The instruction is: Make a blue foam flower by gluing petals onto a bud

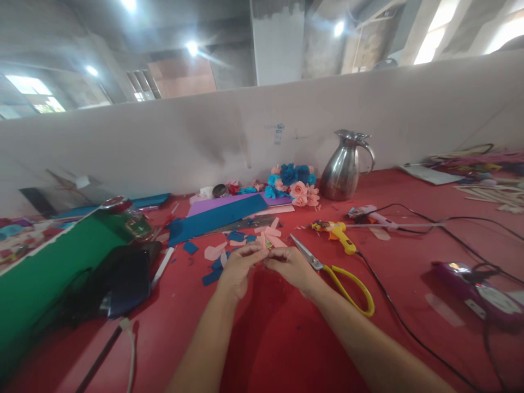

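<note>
Left hand (239, 266) is nearly closed, thumb and curled fingers pinching a pink crepe paper strip (263, 240) that points up towards twelve o'clock. Right hand (291, 266) is half curled, its fingertips drawn in at the strip's lower end; blur hides whether they also have hold of it. Both hands meet above the red tabletop (286, 349).

Taking the hands as the dial's centre, yellow-handled scissors (320, 266) lie at three o'clock, just beside the right hand, blades partly parted. Between two and three is a yellow glue gun (344, 238), with a pink glue gun (380, 219) farther out. A steel jug (341, 172) stands upright between one and two, near a cluster of pink and blue paper flowers (295, 184) at one. Towards ten, a dark blue paper sheet (219, 218) overlaps a purple sheet (200, 203). Pink scraps (215, 251) lie at nine, blue scraps (210, 277) around eight. A dark phone (131, 284) rests farther out at nine.
</note>
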Available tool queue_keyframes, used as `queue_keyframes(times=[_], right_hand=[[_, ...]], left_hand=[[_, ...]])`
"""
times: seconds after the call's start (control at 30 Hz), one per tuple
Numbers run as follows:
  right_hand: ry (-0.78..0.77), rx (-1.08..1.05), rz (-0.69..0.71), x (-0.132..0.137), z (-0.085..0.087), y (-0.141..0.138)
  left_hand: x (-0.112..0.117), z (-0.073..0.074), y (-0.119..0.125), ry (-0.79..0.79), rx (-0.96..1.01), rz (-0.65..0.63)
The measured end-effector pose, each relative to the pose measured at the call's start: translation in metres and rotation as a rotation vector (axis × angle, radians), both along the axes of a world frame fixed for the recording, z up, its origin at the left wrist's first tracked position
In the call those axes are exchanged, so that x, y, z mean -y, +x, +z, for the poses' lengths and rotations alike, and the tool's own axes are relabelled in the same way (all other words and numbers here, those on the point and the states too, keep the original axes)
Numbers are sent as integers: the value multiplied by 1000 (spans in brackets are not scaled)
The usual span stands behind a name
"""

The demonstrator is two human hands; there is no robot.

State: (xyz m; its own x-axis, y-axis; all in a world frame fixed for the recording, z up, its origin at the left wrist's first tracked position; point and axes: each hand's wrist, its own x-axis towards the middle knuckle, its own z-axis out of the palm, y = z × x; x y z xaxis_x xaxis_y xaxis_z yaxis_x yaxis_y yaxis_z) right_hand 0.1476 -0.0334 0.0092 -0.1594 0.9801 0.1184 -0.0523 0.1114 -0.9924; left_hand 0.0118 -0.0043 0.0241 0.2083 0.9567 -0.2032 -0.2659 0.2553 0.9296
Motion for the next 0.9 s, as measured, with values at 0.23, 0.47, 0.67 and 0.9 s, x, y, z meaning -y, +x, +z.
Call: queue_keyframes(times=[0.23,0.47,0.67,0.9], right_hand=[[1,33,-9,-1,-6,0],[-12,52,-14,-2,-7,0],[-13,145,-21,-3,-10,-1],[29,145,-29,-3,-13,-1]], left_hand=[[1,-3,-1,89,-39,1],[-1,-5,0,155,-83,-1],[0,-5,0,170,-82,19],[0,-6,-1,146,-88,-1]])
